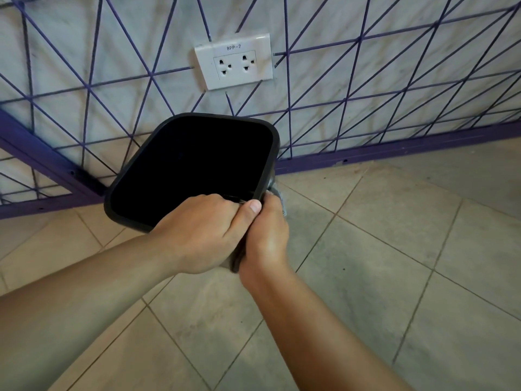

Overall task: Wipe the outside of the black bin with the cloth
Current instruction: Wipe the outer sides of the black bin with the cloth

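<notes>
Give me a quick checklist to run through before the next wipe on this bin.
1. Bin held steady: ok. The left hand grips the near rim of the black bin.
2. Cloth in hand: ok. The right hand presses the grey cloth against the outside wall.
3. Cloth on the outside, not inside: ok.
4. Bin lifted off the floor: cannot tell; its base is hidden.
5. Clear of the wall socket: ok; the bin sits below it.
6. Far sides already wiped: cannot tell.

- The left hand (203,232) and right hand (265,235) are showing bare, wearing no gloves.
- Both forearms are showing bare, no sleeves reaching them.
</notes>
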A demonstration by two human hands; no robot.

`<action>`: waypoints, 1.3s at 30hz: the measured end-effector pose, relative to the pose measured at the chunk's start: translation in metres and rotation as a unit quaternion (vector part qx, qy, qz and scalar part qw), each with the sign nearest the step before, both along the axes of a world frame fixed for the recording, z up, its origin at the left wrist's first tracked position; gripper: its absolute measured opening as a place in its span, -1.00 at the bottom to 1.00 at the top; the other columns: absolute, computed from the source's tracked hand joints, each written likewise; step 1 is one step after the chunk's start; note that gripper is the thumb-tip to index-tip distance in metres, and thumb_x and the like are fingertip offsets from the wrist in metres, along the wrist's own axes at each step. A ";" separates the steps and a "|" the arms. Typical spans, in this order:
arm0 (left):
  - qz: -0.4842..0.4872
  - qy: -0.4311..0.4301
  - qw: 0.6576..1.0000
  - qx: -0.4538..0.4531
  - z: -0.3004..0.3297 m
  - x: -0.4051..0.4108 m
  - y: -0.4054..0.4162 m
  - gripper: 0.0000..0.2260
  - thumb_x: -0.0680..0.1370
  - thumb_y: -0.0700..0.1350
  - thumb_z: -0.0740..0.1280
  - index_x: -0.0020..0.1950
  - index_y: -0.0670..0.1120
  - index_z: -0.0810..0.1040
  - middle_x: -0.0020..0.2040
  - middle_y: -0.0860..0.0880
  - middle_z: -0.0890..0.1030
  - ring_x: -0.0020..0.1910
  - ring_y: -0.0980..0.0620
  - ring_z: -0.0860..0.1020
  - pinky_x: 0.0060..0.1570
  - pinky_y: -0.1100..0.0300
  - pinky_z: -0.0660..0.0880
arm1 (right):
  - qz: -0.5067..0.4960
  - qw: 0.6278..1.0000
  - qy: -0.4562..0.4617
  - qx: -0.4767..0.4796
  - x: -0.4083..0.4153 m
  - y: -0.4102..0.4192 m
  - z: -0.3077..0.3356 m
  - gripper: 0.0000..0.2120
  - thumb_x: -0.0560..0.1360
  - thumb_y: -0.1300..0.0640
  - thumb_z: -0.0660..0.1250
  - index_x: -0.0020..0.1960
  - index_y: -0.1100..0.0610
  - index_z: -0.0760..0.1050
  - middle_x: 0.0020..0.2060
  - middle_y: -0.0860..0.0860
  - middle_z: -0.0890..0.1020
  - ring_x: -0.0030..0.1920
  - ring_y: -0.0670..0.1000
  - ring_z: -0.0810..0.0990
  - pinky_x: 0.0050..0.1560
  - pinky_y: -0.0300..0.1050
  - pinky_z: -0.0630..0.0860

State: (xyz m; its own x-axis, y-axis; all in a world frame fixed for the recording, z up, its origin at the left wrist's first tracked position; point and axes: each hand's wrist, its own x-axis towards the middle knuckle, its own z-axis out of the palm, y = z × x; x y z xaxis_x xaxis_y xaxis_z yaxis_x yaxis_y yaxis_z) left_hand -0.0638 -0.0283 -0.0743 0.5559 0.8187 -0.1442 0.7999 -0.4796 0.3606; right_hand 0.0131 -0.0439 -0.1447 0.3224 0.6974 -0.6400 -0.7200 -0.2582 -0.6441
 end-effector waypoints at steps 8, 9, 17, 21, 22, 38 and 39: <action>-0.002 0.001 1.000 0.012 0.000 -0.002 -0.001 -0.44 0.65 0.21 -0.11 -0.36 0.04 0.48 -0.46 0.03 0.52 -0.40 0.12 0.53 -0.29 0.11 0.40 | -0.030 0.995 -0.085 0.049 -0.013 0.000 -0.038 -0.09 0.33 -0.46 0.19 0.56 -0.06 0.60 0.53 0.00 0.65 0.62 0.08 0.52 0.69 0.28 0.43; -0.003 0.000 1.000 0.001 0.000 -0.003 0.000 -0.40 0.64 0.24 -0.14 -0.27 0.04 0.58 -0.39 0.03 0.60 -0.34 0.14 0.59 -0.22 0.08 0.49 | -0.015 0.995 -0.083 0.060 -0.014 -0.004 -0.032 -0.07 0.33 -0.45 0.18 0.57 -0.02 0.59 0.54 0.02 0.64 0.61 0.09 0.54 0.67 0.30 0.45; -0.004 0.007 1.000 0.009 0.000 -0.001 0.001 -0.43 0.64 0.19 -0.08 -0.35 0.00 0.54 -0.46 0.03 0.55 -0.40 0.17 0.55 -0.30 0.15 0.42 | -0.025 0.995 -0.081 0.054 -0.018 0.005 -0.052 -0.13 0.36 -0.44 0.19 0.54 -0.06 0.61 0.53 0.04 0.65 0.60 0.16 0.55 0.66 0.34 0.47; -0.003 0.002 1.000 0.007 -0.001 -0.001 0.004 -0.45 0.66 0.18 -0.07 -0.35 0.01 0.52 -0.45 0.05 0.55 -0.37 0.11 0.55 -0.25 0.08 0.44 | -0.035 0.991 -0.098 0.079 -0.020 0.005 -0.049 -0.19 0.45 -0.42 0.17 0.59 -0.06 0.58 0.55 0.02 0.64 0.63 0.10 0.53 0.69 0.32 0.41; 0.001 -0.002 1.000 0.012 -0.001 0.000 0.004 -0.47 0.66 0.16 -0.05 -0.41 0.02 0.43 -0.49 0.07 0.50 -0.42 0.12 0.51 -0.30 0.12 0.35 | -0.052 0.990 -0.104 0.084 -0.020 0.013 -0.058 -0.21 0.46 -0.39 0.20 0.56 -0.04 0.60 0.51 0.02 0.67 0.60 0.08 0.56 0.69 0.29 0.42; -0.018 -0.021 1.000 0.011 -0.002 -0.003 0.003 -0.46 0.67 0.14 0.00 -0.48 0.19 0.46 -0.50 0.23 0.52 -0.40 0.28 0.52 -0.36 0.27 0.26 | -0.014 0.982 -0.151 0.110 -0.024 0.001 -0.066 -0.20 0.53 -0.41 0.10 0.63 -0.05 0.52 0.55 0.02 0.62 0.63 0.09 0.50 0.68 0.29 0.41; -0.015 -0.021 1.000 0.017 -0.003 -0.002 0.004 -0.45 0.66 0.14 0.00 -0.50 0.14 0.43 -0.52 0.19 0.50 -0.43 0.26 0.50 -0.37 0.25 0.24 | -0.034 0.984 -0.141 0.100 -0.020 0.007 -0.068 -0.19 0.49 -0.40 0.13 0.61 -0.04 0.54 0.54 0.02 0.63 0.62 0.09 0.51 0.67 0.28 0.42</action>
